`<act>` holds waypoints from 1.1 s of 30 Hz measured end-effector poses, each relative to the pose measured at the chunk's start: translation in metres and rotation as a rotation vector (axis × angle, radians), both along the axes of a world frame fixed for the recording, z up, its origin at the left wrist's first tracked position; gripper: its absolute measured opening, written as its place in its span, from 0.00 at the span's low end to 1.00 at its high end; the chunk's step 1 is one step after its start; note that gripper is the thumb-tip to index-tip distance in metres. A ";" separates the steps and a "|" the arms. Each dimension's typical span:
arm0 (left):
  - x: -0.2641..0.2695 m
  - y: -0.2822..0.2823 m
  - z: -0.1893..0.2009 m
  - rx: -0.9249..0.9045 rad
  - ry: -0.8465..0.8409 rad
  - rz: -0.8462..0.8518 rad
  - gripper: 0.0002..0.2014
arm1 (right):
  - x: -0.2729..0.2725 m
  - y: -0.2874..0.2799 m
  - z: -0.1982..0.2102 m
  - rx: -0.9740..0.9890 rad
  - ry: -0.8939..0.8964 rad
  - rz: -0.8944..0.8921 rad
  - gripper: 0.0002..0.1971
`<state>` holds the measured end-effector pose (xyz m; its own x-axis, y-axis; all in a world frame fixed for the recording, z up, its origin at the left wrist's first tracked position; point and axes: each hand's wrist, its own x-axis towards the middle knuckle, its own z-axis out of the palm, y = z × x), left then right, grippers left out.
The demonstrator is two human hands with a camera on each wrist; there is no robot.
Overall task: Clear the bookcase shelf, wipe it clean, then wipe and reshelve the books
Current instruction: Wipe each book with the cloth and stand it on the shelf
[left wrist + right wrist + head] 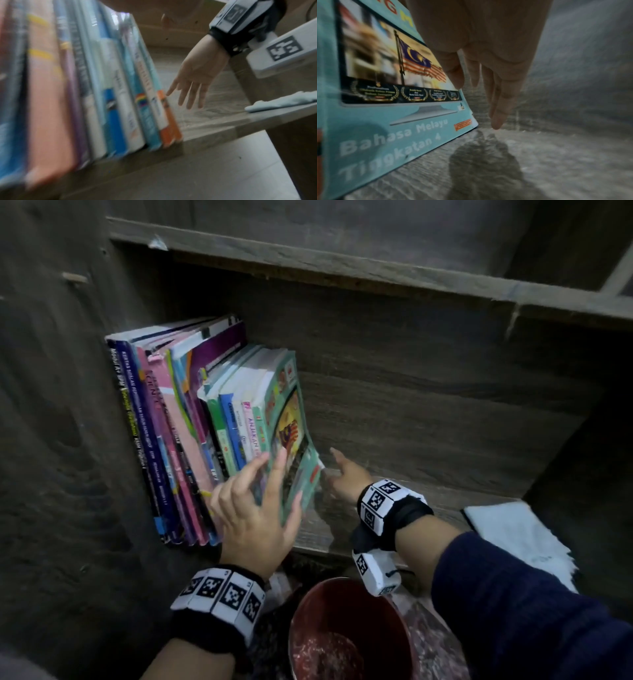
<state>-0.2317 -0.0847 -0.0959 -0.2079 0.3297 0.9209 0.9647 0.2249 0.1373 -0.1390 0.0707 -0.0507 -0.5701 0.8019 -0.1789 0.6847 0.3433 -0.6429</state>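
A row of books [178, 422] stands upright at the left end of the wooden shelf [428, 440], also seen spine-on in the left wrist view [102, 94]. The rightmost is a teal "Bahasa Melayu Tingkatan 4" book [291, 419] [385, 121], leaning slightly with its lower corner curled. My left hand [260, 494] has its fingers spread and touches the front edges of the teal book and its neighbours. My right hand [342, 474] [193, 81] [488, 67] reaches over the bare shelf just right of the teal book, fingers straight and holding nothing.
A white cloth [513, 535] [283, 100] lies on the shelf's front right corner. A red bucket [342, 628] stands on the floor below the shelf edge. The bookcase side wall [68, 405] closes the left; another shelf board [342, 265] runs above.
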 end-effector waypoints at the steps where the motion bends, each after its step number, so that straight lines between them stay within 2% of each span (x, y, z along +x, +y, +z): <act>1: 0.007 0.000 0.004 0.009 0.001 -0.034 0.25 | 0.012 -0.002 0.007 0.067 -0.076 0.004 0.31; 5: 0.031 0.005 0.033 -0.087 -0.078 -0.319 0.15 | 0.063 -0.015 0.032 0.223 -0.184 -0.044 0.25; 7: 0.044 0.013 0.052 -0.283 -0.114 -0.406 0.13 | 0.095 -0.024 0.047 0.266 -0.206 -0.096 0.21; 10: 0.073 0.029 0.077 -0.641 -0.173 -0.429 0.17 | 0.153 -0.044 0.074 0.274 -0.217 -0.177 0.18; 12: 0.101 0.037 0.092 -0.797 -0.180 -0.460 0.16 | 0.199 -0.064 0.087 0.280 -0.222 -0.232 0.17; 15: 0.155 0.046 0.110 -0.920 -0.128 -0.559 0.12 | 0.272 -0.102 0.094 0.260 -0.229 -0.342 0.16; 18: 0.227 0.044 0.123 -0.932 -0.144 -0.753 0.12 | 0.348 -0.146 0.090 0.209 -0.231 -0.441 0.15; 21: 0.302 0.033 0.130 -0.937 -0.188 -0.963 0.11 | 0.420 -0.190 0.075 0.162 -0.251 -0.535 0.14; 25: 0.390 0.017 0.116 -0.985 -0.129 -1.146 0.11 | 0.502 -0.235 0.032 0.027 -0.308 -0.708 0.14; 29: 0.450 0.010 0.072 -1.154 -0.145 -1.179 0.11 | 0.558 -0.264 -0.029 -0.153 -0.364 -0.843 0.16; 33: 0.485 0.004 0.008 -1.366 -0.172 -1.135 0.11 | 0.591 -0.280 -0.096 -0.353 -0.363 -0.917 0.17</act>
<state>0.2537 -0.0803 -0.0876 0.5875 0.8020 -0.1077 0.7087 -0.4457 0.5469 0.4525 -0.2095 -0.1472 0.3653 0.7686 -0.5252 0.7596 -0.5723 -0.3090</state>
